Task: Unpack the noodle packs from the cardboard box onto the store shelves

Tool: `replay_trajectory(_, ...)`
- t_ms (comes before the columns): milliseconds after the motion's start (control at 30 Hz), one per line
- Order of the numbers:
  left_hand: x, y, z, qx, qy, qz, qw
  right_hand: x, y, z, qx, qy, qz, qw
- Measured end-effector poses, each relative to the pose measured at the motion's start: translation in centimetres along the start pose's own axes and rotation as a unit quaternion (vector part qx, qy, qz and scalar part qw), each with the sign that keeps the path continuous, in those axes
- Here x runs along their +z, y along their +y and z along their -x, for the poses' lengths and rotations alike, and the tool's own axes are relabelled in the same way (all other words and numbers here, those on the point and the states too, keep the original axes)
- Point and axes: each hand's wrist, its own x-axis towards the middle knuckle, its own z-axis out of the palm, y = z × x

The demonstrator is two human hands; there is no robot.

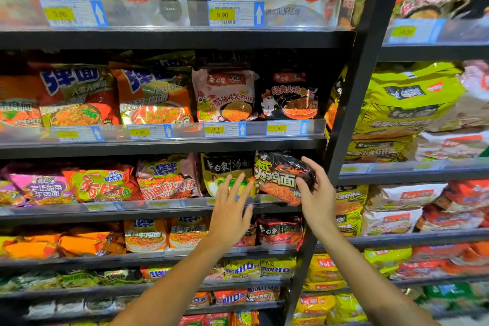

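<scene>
A black noodle pack [280, 177] with red and white lettering sits at the right end of the third shelf [158, 210], gripped at its right edge by the right hand [316, 193]. The left hand [230, 209] hovers beside it, fingers spread wide, holding nothing, in front of a yellow-and-black pack [225, 174].

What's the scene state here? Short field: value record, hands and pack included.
setting: dark metal store shelves stocked with noodle packs
held item: black crinkly plastic noodle pack with red-and-white lettering
right hand: fingers grip the pack's right edge
left hand: open, fingers spread, in front of the shelf edge, holding nothing
pack position: at the right end of the third shelf, beside a black-and-yellow noodle pack
cardboard box: not in view
</scene>
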Motion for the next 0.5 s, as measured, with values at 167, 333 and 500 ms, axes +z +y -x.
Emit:
replay_trajectory(167, 0.3, -1.7, -0.2, -0.044, -0.098, -0.106, 0.989, 1.2, 0.7, -2.8, 0.043, -0.022, 0.026, 0.998)
replay_trajectory(333, 0.0, -2.8, 0.4, -0.065, -0.093, -0.113, 0.987, 2.6, 1.7, -5.7, 0.073, -0.042, 0.084, 0.993)
replay_trajectory(500, -0.4, -3.5, 0.8, -0.048, -0.096, -0.108, 0.988, 4.1, 3.9, -7.4, 0.134, -0.058, 0.196, 0.970)
